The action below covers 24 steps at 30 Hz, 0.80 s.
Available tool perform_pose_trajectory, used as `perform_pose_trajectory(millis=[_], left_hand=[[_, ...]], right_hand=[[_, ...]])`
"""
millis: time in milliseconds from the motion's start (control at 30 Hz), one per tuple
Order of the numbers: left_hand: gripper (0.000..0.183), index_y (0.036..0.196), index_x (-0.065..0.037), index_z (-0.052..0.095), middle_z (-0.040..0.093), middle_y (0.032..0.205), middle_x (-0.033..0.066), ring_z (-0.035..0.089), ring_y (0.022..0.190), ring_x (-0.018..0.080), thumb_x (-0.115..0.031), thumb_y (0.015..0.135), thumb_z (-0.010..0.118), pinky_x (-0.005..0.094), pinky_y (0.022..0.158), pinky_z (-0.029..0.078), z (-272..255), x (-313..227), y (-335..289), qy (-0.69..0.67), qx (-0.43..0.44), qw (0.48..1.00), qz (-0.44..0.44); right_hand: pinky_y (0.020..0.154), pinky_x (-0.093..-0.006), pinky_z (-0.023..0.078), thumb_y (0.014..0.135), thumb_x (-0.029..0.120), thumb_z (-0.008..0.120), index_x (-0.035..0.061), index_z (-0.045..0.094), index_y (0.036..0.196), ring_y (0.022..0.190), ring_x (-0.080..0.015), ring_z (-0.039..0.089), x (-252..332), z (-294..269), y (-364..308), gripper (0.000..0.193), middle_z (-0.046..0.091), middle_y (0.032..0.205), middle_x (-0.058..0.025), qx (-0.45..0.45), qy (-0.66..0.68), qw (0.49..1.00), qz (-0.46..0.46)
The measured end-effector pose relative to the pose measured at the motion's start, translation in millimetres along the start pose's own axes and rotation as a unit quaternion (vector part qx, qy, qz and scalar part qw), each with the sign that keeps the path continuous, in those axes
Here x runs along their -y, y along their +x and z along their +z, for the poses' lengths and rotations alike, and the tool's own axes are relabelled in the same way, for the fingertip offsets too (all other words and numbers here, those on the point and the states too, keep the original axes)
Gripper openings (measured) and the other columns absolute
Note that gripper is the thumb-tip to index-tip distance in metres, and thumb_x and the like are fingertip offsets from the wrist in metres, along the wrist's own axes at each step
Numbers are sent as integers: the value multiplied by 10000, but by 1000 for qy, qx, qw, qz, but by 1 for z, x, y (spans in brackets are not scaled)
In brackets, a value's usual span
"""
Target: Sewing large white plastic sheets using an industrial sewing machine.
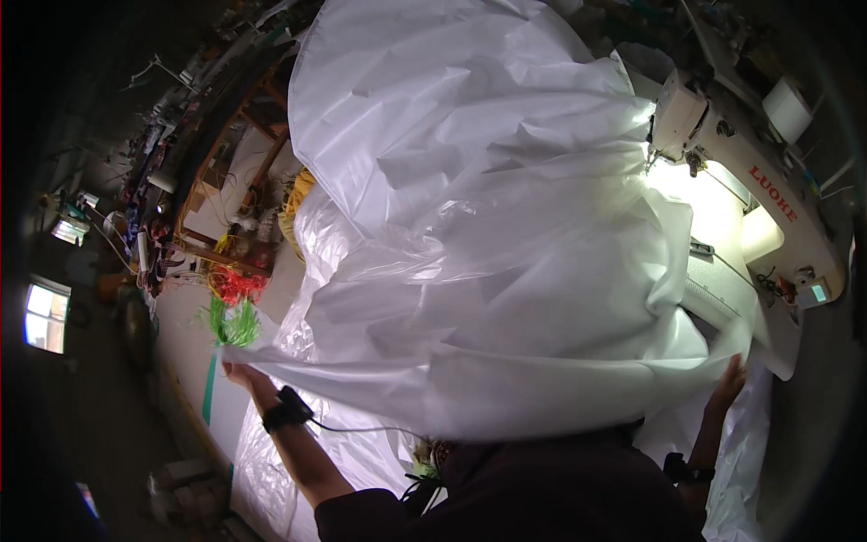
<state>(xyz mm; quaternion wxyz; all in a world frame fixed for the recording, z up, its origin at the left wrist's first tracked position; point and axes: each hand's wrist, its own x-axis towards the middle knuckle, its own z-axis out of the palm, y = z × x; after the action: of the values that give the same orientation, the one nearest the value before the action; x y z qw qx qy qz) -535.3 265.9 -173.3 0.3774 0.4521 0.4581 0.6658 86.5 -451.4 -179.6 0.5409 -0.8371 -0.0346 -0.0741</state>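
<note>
A large white sheet [506, 217], smooth and slightly shiny like coated cloth or plastic, spreads in folds over the table and rises at the far side. Its near edge is drawn out wide between my hands, in front of my body. At the left end, my left hand [242, 371] is closed on the edge. The opposite end is gripped by my right hand [730, 385], close to the table's right side. Folds of the sheet hide part of the fingers. On the right stands a white sewing machine [736, 163], its lamp lit; the sheet's far right part lies against its needle area.
Crinkled clear plastic film [312, 248] lies under the sheet on the left. Beside it are green strands [233, 323] and red strands [237, 285] on the pale table [185, 334]. A wooden frame [262, 167] with clutter stands at the far left. A cable runs from my left wrist.
</note>
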Motion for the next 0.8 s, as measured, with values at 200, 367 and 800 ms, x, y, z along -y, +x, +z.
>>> perform_pose_trajectory(millis=[200, 367, 800], left_hand=[[402, 1252, -19, 510, 563, 1277, 110, 524, 1186, 254, -217, 908, 574, 439, 1020, 396, -23, -59, 30, 162, -31, 983, -81], [489, 1360, -95, 499, 538, 1355, 106, 487, 1262, 236, -133, 881, 589, 414, 1103, 314, 113, -147, -98, 205, 453, 864, 87], [321, 1205, -86, 604, 664, 1114, 106, 596, 1093, 284, -162, 895, 568, 410, 1037, 376, 224, -57, -265, 378, 683, 610, 138]], right_hand=[[856, -256, 405, 982, 249, 553, 17, 576, 1108, 934, -109, 528, -14, 7, -32, 264, 594, 996, -13, 138, 57, 985, 88], [1034, -372, 373, 934, 148, 511, -19, 519, 1263, 1122, -271, 561, 92, 19, -14, 369, 605, 1172, -156, 27, -177, 950, -257], [889, -423, 477, 903, 247, 609, 25, 600, 1154, 1019, -338, 612, 196, 255, -83, 335, 655, 1074, -159, 572, -149, 723, -357]])
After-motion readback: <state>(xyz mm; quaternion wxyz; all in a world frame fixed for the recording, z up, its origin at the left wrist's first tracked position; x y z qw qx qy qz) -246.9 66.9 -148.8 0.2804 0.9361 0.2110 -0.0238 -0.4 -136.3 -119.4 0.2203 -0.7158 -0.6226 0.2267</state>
